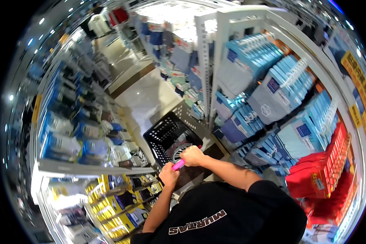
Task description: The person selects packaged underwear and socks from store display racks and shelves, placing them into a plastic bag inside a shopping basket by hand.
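Both hands are on the pink handle of a black basket with perforated sides. My left hand is closed round the handle's left end. Further right, my right hand wraps the other end, its fingers curled. A short pink stretch of handle shows between the two hands. Inside the basket lies something round with pale ribs, partly hidden by my right hand; I cannot make out what it is.
Shelving with packaged socks stands on the left, yellow packs below. Light blue hanging packs and red packs fill the right rack. A pale floor aisle runs ahead beyond the basket.
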The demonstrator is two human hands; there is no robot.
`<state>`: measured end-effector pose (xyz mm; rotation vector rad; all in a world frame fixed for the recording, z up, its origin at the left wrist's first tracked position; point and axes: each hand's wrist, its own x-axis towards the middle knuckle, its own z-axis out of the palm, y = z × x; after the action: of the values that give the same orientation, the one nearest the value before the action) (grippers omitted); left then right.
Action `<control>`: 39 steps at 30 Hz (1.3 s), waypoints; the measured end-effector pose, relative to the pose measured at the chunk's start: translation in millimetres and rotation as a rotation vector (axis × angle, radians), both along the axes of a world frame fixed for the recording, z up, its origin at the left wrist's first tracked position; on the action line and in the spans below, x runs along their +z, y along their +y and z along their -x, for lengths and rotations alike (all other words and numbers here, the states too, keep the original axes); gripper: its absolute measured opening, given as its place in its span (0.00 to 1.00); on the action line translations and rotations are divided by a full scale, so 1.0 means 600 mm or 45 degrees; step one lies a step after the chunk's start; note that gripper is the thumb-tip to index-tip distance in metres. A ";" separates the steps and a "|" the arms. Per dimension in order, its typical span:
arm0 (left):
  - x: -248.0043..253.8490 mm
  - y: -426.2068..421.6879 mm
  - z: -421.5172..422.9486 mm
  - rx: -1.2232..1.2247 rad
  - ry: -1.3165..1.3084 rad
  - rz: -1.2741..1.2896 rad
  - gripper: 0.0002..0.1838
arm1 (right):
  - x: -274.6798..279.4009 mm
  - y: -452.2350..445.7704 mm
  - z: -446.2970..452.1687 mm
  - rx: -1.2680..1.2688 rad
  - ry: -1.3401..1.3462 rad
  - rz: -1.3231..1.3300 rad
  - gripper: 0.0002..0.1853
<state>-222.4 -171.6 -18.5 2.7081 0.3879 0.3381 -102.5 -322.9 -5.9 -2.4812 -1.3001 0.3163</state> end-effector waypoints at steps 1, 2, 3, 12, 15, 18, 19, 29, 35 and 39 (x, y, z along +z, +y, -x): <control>0.006 0.000 -0.010 0.017 0.012 0.005 0.07 | 0.003 0.004 -0.011 -0.002 0.010 0.009 0.10; 0.009 0.003 -0.020 0.045 0.018 0.003 0.07 | 0.007 0.009 -0.021 0.006 0.015 0.012 0.10; 0.007 0.009 -0.029 0.053 0.031 0.006 0.08 | 0.000 0.015 -0.031 -0.007 0.012 -0.019 0.11; -0.006 0.042 -0.066 0.067 0.063 0.030 0.07 | -0.009 0.045 -0.061 -0.042 -0.030 -0.106 0.10; -0.015 0.051 -0.061 -0.053 -0.021 0.048 0.08 | -0.011 0.042 -0.050 -0.103 -0.134 -0.174 0.10; 0.008 0.055 -0.067 -0.084 0.229 0.185 0.10 | -0.006 0.041 -0.027 -0.308 -0.242 -0.373 0.12; 0.015 0.063 -0.070 -0.192 0.294 0.137 0.13 | 0.000 0.037 -0.019 -0.347 -0.128 -0.392 0.17; 0.047 0.070 -0.118 -0.676 0.463 0.691 0.18 | -0.114 -0.068 0.155 -1.420 0.446 -0.674 0.34; 0.038 0.062 -0.129 -0.791 0.430 0.509 0.19 | -0.036 -0.241 0.356 -2.210 0.280 -0.879 0.13; 0.036 0.062 -0.127 -0.748 0.449 0.489 0.19 | 0.098 -0.361 0.428 -2.429 -0.375 -1.243 0.07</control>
<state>-146.4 -134.1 2.8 2.3507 -0.2389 -0.3470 -359.1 -539.6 52.9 -1.7583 0.9849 -0.8853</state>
